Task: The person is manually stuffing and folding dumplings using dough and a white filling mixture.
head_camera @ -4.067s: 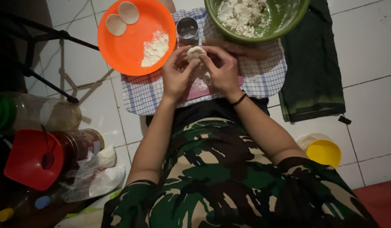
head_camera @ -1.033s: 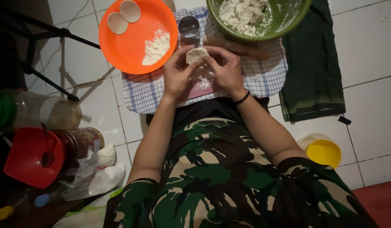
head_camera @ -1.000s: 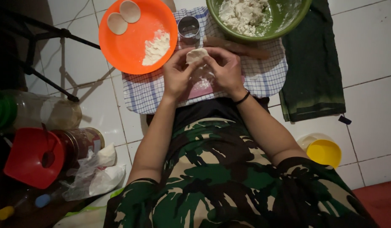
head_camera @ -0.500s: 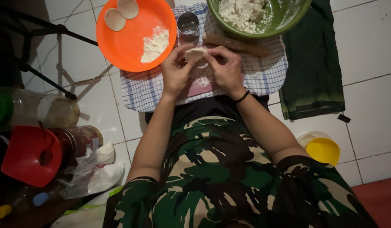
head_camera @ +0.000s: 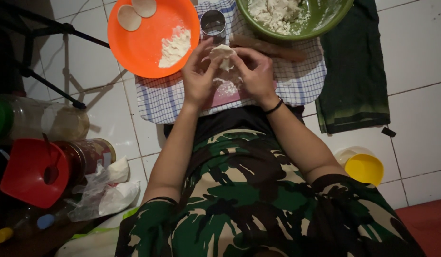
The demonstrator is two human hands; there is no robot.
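While both hands met over the checked cloth (head_camera: 296,88), the left hand (head_camera: 197,76) and the right hand (head_camera: 256,71) pinched one small piece of dough (head_camera: 222,51) between their fingertips, each hand closed on an edge of it. The dough sat raised between the two hands, just above a pink board (head_camera: 225,93) dusted with flour. Ahead of the left hand lay an orange plate (head_camera: 144,45) carrying a heap of pale filling (head_camera: 175,43) and, at its far rim, two flat dough rounds (head_camera: 130,16). Directly beyond the fingertips stood a small metal cup (head_camera: 213,23); ahead of the right hand were a wooden rolling pin (head_camera: 270,46) and a green bowl (head_camera: 325,21) of crumbly dough. Well to the left of the left forearm were a red funnel (head_camera: 32,173) and several jars (head_camera: 63,121); to the right of the right elbow stood a yellow cup (head_camera: 364,169) on the tiled floor (head_camera: 420,52), near a dark green towel (head_camera: 353,81).

Judged from the grip, the step in hand was shaping or sealing the piece along its edge. The following move would call for even, light fingertip pressure worked round the rim, with the dough turned between both hands so it did not tear.
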